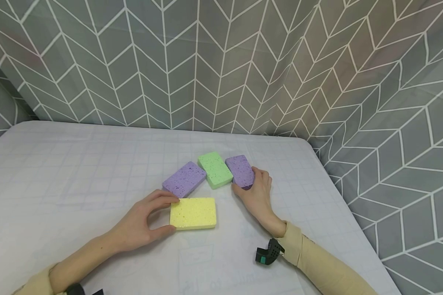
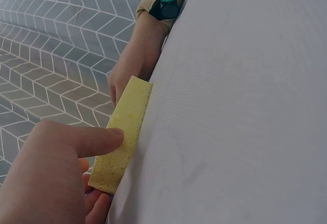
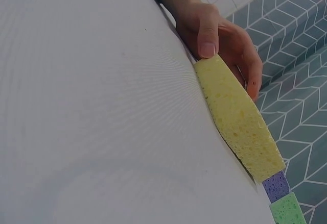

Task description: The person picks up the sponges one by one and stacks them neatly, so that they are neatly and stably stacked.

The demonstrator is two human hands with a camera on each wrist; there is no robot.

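Right sleeve (image 1: 328, 264): nearest our lens, trailing back from the right fingers.
Left hand (image 1: 138, 225): we see thumb and fingers gripping one end of the yellow sponge (image 1: 193, 213), low on the white table (image 1: 77, 164).
Right hand (image 1: 259, 198): thumb and fingers grasp the near end of the right purple sponge (image 1: 240, 170); lifted or flat, we cannot tell.
Green sponge (image 1: 215, 169): unheld, left of the right fingers.
Left purple sponge (image 1: 184, 179): unheld, just beyond the left fingertips; whether it touches yellow, we cannot tell.
Sponges gathered: part-done, we judge; three fan in an arc, yellow in front of them.
Grips left: two, neither yet released.
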